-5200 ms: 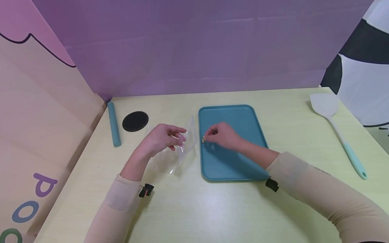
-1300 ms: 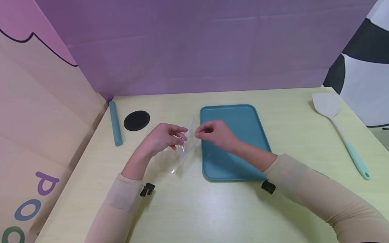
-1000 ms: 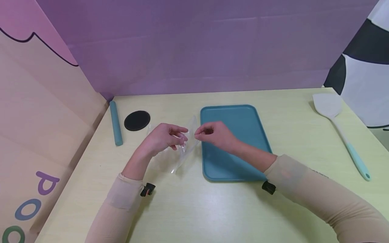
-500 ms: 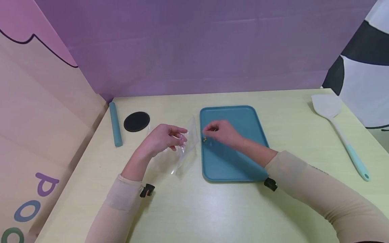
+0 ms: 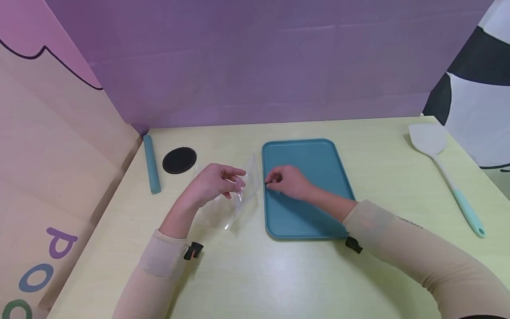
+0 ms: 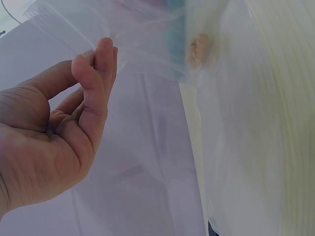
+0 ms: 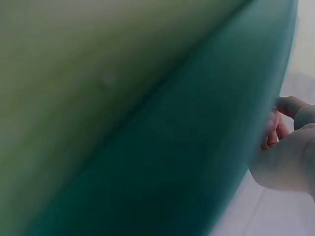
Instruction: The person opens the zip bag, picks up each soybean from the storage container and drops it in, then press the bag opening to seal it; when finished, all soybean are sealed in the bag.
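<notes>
A clear plastic bag (image 5: pixel 250 177) hangs from my left hand (image 5: pixel 217 181), whose thumb and fingers pinch its edge. In the left wrist view, small tan pieces (image 6: pixel 198 50) show through the bag's film; their kind is unclear. To the right of the bag lies a teal tray (image 5: pixel 307 223). My right hand (image 5: pixel 288 181) reaches low over the tray's left rim, thumb and fingers bent toward each other. Whether anything sits between those fingertips is hidden. In the right wrist view, the tray's blurred side (image 7: pixel 197 123) covers part of the right hand (image 7: pixel 290 142).
A teal rod (image 5: pixel 152 165) and a black round disc (image 5: pixel 179 160) lie at the back left of the table (image 5: pixel 255 274). A spatula (image 5: pixel 446 170) with a pale head and mint handle lies along the right side. A purple backdrop (image 5: pixel 255 62) stands behind.
My right hand went to the bag's opening, then back over the tray, and now sits lower. Small tan pieces seen under its fingertips half a second ago are now hidden. The left hand stays.
</notes>
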`<state>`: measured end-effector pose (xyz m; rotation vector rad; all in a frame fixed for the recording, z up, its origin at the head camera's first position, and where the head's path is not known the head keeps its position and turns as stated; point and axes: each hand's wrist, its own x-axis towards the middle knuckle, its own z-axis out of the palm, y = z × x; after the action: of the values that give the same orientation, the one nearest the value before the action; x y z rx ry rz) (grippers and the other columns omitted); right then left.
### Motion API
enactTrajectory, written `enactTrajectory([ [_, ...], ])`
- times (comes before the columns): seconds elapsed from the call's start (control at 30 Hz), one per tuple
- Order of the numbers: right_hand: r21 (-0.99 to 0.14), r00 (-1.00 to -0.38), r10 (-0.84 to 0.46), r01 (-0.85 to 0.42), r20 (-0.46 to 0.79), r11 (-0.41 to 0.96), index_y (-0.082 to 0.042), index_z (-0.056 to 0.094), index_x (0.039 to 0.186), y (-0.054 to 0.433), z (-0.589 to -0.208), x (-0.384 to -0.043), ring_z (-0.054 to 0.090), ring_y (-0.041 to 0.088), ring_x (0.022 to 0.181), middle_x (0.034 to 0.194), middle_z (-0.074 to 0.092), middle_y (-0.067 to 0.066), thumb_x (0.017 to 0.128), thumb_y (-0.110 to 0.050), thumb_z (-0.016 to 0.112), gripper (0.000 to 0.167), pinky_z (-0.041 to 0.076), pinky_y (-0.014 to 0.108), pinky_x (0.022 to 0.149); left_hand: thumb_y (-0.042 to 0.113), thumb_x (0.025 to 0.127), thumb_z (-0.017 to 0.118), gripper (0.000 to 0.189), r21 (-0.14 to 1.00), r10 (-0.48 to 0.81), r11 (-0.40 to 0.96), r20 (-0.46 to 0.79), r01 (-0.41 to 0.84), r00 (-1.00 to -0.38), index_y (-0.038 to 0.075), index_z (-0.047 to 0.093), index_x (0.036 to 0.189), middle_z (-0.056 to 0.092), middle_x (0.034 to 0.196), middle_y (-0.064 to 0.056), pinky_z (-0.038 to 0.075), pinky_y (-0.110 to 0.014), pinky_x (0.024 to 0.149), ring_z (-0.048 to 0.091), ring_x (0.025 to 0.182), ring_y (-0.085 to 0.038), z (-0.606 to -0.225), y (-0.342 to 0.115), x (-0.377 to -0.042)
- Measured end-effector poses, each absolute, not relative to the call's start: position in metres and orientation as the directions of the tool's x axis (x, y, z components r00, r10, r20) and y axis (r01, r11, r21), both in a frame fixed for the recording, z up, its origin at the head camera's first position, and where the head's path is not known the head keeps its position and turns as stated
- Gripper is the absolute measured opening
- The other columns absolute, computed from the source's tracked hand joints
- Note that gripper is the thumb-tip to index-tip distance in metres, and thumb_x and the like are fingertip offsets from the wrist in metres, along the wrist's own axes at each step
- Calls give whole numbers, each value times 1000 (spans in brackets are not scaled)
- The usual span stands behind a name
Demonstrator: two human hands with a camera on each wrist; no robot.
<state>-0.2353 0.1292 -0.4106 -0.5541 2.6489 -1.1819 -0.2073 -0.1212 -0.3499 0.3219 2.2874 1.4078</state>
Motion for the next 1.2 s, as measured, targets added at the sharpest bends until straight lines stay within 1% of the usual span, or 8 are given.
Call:
enactTrajectory([
  [0.27,-713,-913,-408,-294,13,637,-3,74,95,127,-416,-235,55,16,71,76,64,1,91,-7,73,6,47,28,66,1,93,69,45,891,419,453,-242,-30,-875,2,62,137,71,114,-19,58,-31,73,71,89,-21,-351,-121,-208],
  [0.47,-689,-908,-419,-316,21,652,-3,75,92,127,-416,-233,56,15,71,76,66,1,91,-7,73,4,46,28,67,0,93,68,45,892,419,452,-243,-32,-875,2,62,137,71,112,-17,58,-30,72,71,90,-22,-350,-121,-208],
  [0.63,-685,-902,-431,-324,16,652,-2,75,90,128,-415,-231,55,14,69,75,66,1,91,-6,73,4,45,27,65,0,93,68,45,889,417,456,-250,-37,-874,1,62,137,70,114,-19,57,-30,73,71,91,-21,-350,-120,-208],
  [0.73,-694,-900,-436,-320,10,645,-2,76,89,129,-414,-231,55,14,70,74,66,1,91,-7,74,5,45,27,65,0,93,68,44,889,414,457,-251,-38,-875,2,62,137,71,112,-17,58,-30,73,71,91,-21,-350,-120,-207],
  [0.97,-755,-910,-414,-257,-21,603,-4,77,94,132,-412,-234,54,17,73,79,67,1,94,-12,72,9,46,29,66,1,93,68,44,893,412,449,-249,-43,-876,3,63,137,72,111,-15,57,-31,73,71,89,-21,-350,-121,-207],
  [1.1,-792,-922,-386,-207,-39,575,-5,77,100,133,-405,-234,55,21,80,87,69,3,96,-16,71,13,47,31,69,2,93,69,44,889,413,456,-248,-37,-876,3,63,137,72,111,-15,58,-31,74,71,90,-21,-350,-121,-207],
  [1.2,-819,-927,-371,-173,-52,548,-5,76,104,133,-397,-234,57,23,86,94,70,5,97,-18,70,16,50,32,72,2,93,69,43,889,410,457,-249,-39,-877,3,63,136,72,109,-13,58,-31,74,71,90,-21,-350,-121,-207],
])
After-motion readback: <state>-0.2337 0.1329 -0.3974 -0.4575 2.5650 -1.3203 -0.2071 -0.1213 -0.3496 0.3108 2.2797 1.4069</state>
